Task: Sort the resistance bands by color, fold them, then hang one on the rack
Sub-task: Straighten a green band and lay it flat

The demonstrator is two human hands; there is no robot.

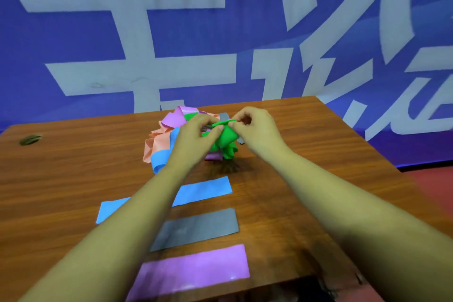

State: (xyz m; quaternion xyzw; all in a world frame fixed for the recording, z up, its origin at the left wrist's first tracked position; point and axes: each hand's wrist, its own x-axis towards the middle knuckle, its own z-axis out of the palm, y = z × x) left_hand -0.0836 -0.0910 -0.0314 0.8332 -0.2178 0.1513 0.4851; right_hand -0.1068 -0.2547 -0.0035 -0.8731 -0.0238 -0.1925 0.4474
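Note:
A tangled pile of resistance bands in pink, peach, blue, green and grey lies at the far middle of the wooden table. Above it, my left hand and my right hand both pinch a green band, which hangs crumpled between them. Nearer to me three bands lie flat in a column: a blue band, partly hidden by my left forearm, a grey band, and a pink band at the table's near edge.
A blue wall banner with large white characters stands right behind the table. A small dark oval cable hole sits at the table's far left. Red floor shows past the table's right edge. No rack is in view.

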